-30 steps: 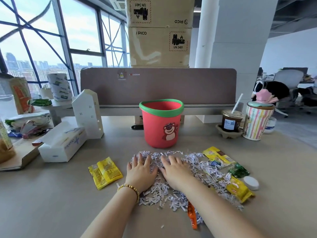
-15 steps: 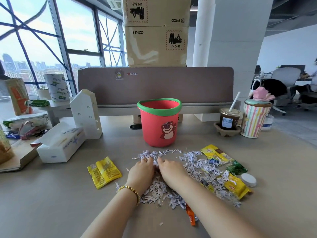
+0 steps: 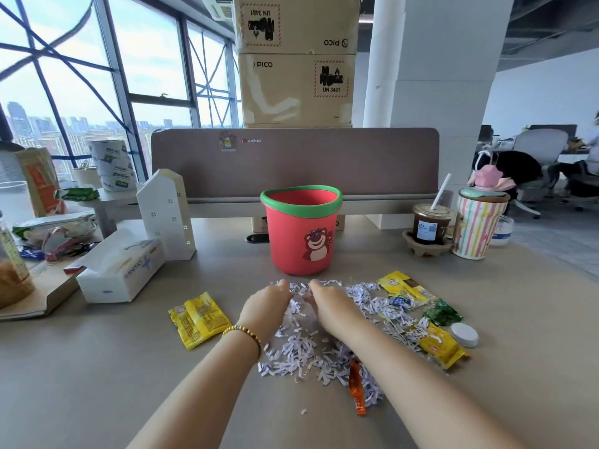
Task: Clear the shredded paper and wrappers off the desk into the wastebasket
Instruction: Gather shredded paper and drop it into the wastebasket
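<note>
Progress near zero: shreds and wrappers all lie on the worktop mid-front; bin just behind looks empty, though its bottom is hidden. Left hand and right hand cupped inward, fingers curled, grip closing on shreds at pile's far edge, nothing lifted.

Beaded bracelet, bare forearms
</note>
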`<state>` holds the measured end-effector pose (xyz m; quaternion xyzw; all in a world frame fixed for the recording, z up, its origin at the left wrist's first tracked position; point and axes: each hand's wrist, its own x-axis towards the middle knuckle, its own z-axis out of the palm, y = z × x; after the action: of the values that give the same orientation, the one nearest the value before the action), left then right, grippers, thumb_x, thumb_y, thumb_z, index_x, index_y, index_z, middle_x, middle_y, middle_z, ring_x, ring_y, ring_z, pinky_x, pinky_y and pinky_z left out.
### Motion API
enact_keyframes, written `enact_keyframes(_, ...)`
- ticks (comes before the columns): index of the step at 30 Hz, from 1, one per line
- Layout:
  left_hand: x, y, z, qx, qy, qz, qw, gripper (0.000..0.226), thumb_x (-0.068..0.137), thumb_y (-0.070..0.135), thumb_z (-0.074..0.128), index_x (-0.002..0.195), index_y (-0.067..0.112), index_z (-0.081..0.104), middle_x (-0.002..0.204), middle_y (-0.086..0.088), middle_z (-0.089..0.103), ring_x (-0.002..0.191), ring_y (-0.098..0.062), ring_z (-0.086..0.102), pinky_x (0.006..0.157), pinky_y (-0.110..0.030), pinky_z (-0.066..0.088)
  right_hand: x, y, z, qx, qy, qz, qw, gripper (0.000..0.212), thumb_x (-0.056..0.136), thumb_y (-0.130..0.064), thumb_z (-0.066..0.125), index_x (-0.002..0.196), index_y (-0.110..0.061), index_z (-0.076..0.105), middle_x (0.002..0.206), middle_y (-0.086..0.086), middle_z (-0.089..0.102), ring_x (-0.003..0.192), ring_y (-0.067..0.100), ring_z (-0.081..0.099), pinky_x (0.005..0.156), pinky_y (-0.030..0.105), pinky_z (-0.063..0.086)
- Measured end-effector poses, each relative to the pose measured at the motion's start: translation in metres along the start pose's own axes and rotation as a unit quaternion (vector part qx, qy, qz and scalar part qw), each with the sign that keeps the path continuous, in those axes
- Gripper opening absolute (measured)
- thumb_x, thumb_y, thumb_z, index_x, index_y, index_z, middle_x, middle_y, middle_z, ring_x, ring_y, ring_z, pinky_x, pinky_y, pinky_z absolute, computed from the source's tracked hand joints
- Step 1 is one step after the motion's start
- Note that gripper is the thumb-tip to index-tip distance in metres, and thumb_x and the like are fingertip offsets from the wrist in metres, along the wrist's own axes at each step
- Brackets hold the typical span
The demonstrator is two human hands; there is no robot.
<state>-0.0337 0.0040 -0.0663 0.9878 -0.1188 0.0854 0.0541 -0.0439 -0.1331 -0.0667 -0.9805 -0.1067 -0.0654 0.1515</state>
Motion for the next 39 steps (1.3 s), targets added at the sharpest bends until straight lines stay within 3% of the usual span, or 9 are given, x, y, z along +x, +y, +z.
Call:
enact_keyframes(3, 0.002, 0.004, -0.021, -0.049, 0.019, 0.000, 0.999, 0.014, 0.100, 0.020, 0.032, 0.100, 0.011, 0.043, 0.104, -0.017, 0.063, 0.094, -0.037, 0.063, 0.074, -0.042, 0.049, 0.004, -0.002, -0.014, 0.020, 0.034, -0.010, 0.999, 0.005, 0.095, -0.007, 0.041, 0.099, -0.008, 0.044, 0.094, 0.019, 0.066, 0.078, 0.031, 0.062, 0.058, 0.036, 0.040)
enact_keyframes(7, 0.013, 0.007, -0.054, -0.129, 0.041, -0.028, 0.990, 0.030, 0.100, 0.024, 0.026, 0.071, 0.023, 0.033, 0.111, -0.018, 0.061, 0.102, -0.035, 0.059, 0.075, -0.038, 0.041, 0.010, -0.005, -0.048, 0.035, 0.050, -0.037, 0.997, 0.002, 0.095, -0.007, 0.041, 0.094, -0.009, 0.042, 0.094, 0.018, 0.066, 0.074, 0.027, 0.057, 0.057, 0.034, 0.040)
enact_keyframes(11, 0.038, 0.004, -0.090, -0.172, 0.069, -0.021, 0.982, 0.036, 0.100, 0.028, 0.028, 0.064, 0.029, 0.030, 0.112, -0.017, 0.061, 0.105, -0.035, 0.058, 0.074, -0.033, 0.039, 0.025, -0.006, -0.091, 0.072, 0.106, -0.051, 0.990, 0.023, 0.099, -0.030, 0.039, 0.094, -0.008, 0.045, 0.092, 0.015, 0.066, 0.077, 0.029, 0.058, 0.061, 0.033, 0.036)
enact_keyframes(17, 0.092, 0.020, -0.145, -0.132, 0.167, 0.029, 0.977, 0.020, 0.099, 0.028, 0.038, 0.086, 0.012, 0.038, 0.094, -0.024, 0.064, 0.090, -0.041, 0.062, 0.072, -0.044, 0.049, 0.066, 0.001, -0.139, 0.070, 0.157, -0.050, 0.984, 0.025, 0.098, -0.029, 0.040, 0.093, -0.006, 0.049, 0.087, 0.014, 0.063, 0.075, 0.030, 0.060, 0.061, 0.032, 0.038)
enact_keyframes(22, 0.146, 0.028, -0.160, -0.125, 0.210, 0.034, 0.969, 0.023, 0.098, 0.027, 0.040, 0.092, 0.006, 0.047, 0.100, -0.024, 0.065, 0.092, -0.041, 0.062, 0.074, -0.042, 0.049, 0.102, 0.015, -0.166, 0.084, 0.199, -0.046, 0.975, 0.024, 0.098, -0.030, 0.041, 0.087, -0.010, 0.045, 0.081, 0.014, 0.061, 0.070, 0.032, 0.057, 0.062, 0.040, 0.044)
enact_keyframes(25, 0.176, 0.033, -0.149, -0.075, 0.183, 0.015, 0.980, 0.025, 0.099, 0.019, 0.039, 0.112, 0.001, 0.049, 0.107, -0.021, 0.063, 0.096, -0.038, 0.062, 0.074, -0.040, 0.048, 0.123, 0.026, -0.169, 0.073, 0.212, -0.039, 0.974, 0.023, 0.098, -0.031, 0.041, 0.087, -0.011, 0.044, 0.080, 0.014, 0.060, 0.071, 0.032, 0.057, 0.063, 0.039, 0.043)
enact_keyframes(30, 0.201, 0.033, -0.124, -0.019, 0.101, 0.019, 0.995, 0.036, 0.098, 0.034, 0.038, 0.104, 0.003, 0.055, 0.108, -0.015, 0.065, 0.098, -0.034, 0.062, 0.072, -0.035, 0.045, 0.149, 0.041, -0.166, 0.073, 0.200, -0.035, 0.976, 0.025, 0.098, -0.030, 0.039, 0.085, -0.010, 0.043, 0.088, 0.018, 0.065, 0.077, 0.034, 0.060, 0.069, 0.042, 0.048)
enact_keyframes(33, 0.208, 0.022, -0.116, 0.010, 0.059, 0.019, 0.998, 0.044, 0.098, 0.041, 0.031, 0.101, 0.005, 0.058, 0.108, -0.014, 0.064, 0.101, -0.033, 0.059, 0.080, -0.038, 0.047, 0.160, 0.045, -0.160, 0.076, 0.191, -0.040, 0.978, 0.024, 0.098, -0.031, 0.039, 0.086, -0.010, 0.043, 0.091, 0.018, 0.066, 0.079, 0.035, 0.062, 0.072, 0.044, 0.049)
enact_keyframes(39, 0.206, 0.003, -0.121, -0.024, 0.163, 0.034, 0.986, 0.033, 0.098, 0.026, 0.034, 0.099, 0.007, 0.061, 0.107, -0.015, 0.065, 0.101, -0.036, 0.059, 0.082, -0.040, 0.048, 0.185, 0.026, -0.159, 0.095, 0.204, -0.066, 0.972, 0.024, 0.098, -0.029, 0.038, 0.086, -0.009, 0.042, 0.092, 0.021, 0.066, 0.079, 0.039, 0.062, 0.074, 0.047, 0.051)
